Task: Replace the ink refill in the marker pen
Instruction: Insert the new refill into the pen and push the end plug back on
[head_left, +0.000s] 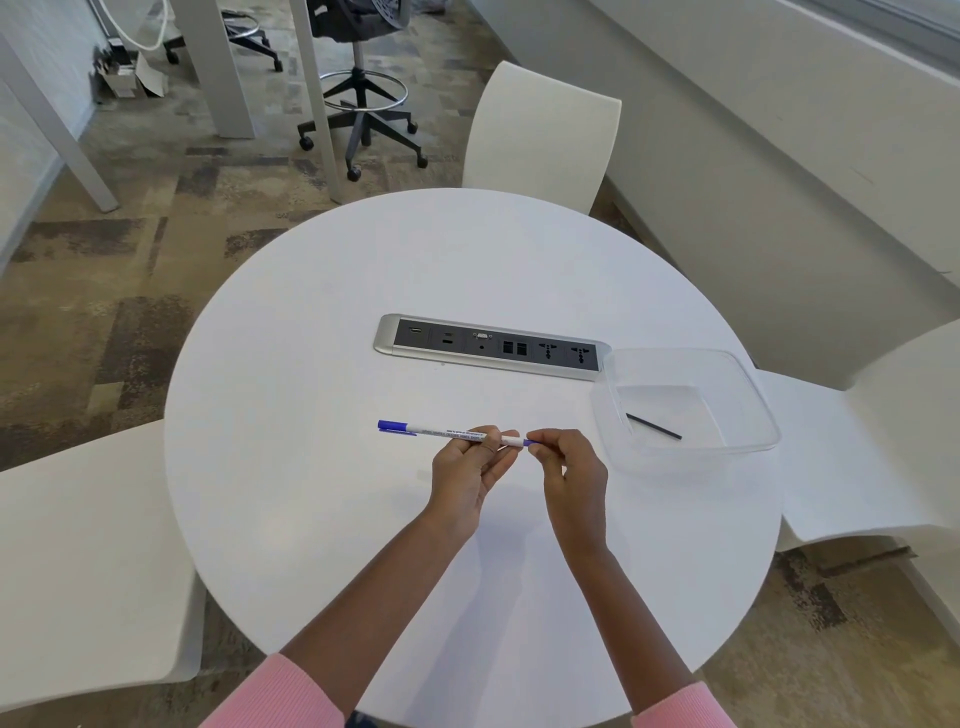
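A white marker pen (441, 431) with a blue cap at its left end is held level above the round white table (322, 467). My left hand (467, 467) grips the pen's barrel near its right end. My right hand (566, 462) pinches the small blue end piece (528, 442) at the pen's right tip. A thin dark ink refill (653, 427) lies slanted inside a clear plastic tray (748, 384) to the right of my hands.
A silver and black socket strip (491, 345) is set into the table behind the pen, its right end touching the tray. White chairs (540, 135) stand at the far side, left and right of the table. A black office stool stands farther back.
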